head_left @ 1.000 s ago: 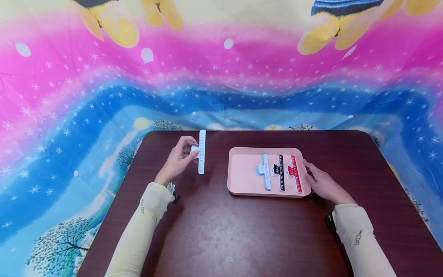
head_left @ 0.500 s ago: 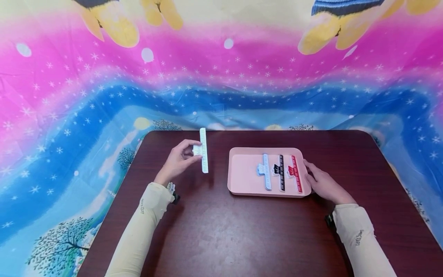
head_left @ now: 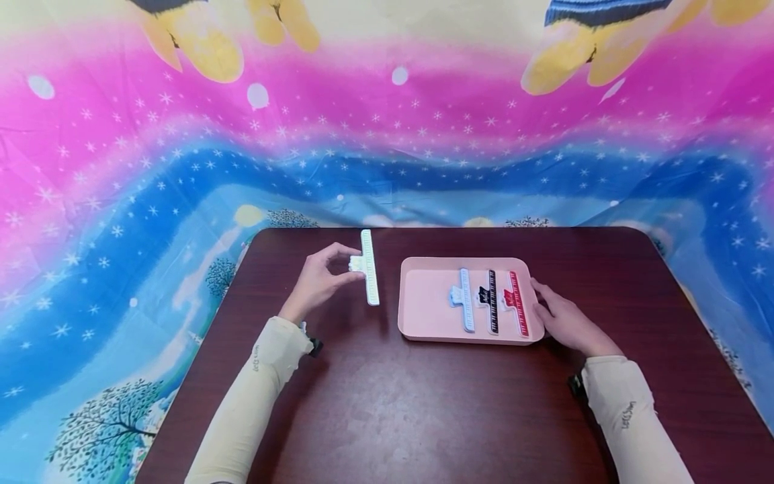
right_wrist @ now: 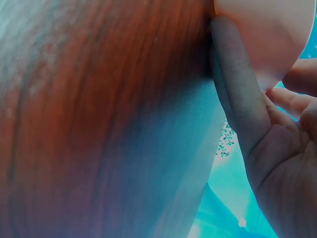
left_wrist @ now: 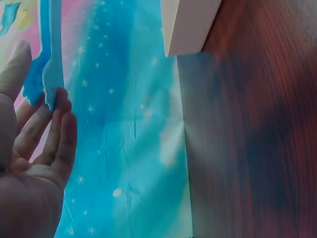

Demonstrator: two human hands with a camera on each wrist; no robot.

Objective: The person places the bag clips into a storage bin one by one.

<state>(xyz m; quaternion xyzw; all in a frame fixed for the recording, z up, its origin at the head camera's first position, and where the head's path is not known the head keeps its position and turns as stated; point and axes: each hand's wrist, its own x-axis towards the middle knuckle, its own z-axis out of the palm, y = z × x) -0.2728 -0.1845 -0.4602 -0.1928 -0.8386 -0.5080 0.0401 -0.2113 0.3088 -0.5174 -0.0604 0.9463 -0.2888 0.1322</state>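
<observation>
Dark wooden table (head_left: pixel 423 417): your left hand (head_left: pixel 317 282) pinches the long white plastic clip (head_left: pixel 369 267) just left of the pink plastic tray (head_left: pixel 423 316); your right hand (head_left: pixel 565 323), fingers straight, rests against the tray's right rim.

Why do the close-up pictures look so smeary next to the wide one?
Head view: sharp, evenly lit, curved at its edges. Left wrist view: left hand and white clip soft, tinted blue. Right wrist view: right hand and pink tray too near to focus.

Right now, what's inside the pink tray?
Inside the pink tray lie three clips side by side: a light blue clip, a black clip and a red clip. What is under the clips is hidden.
</observation>
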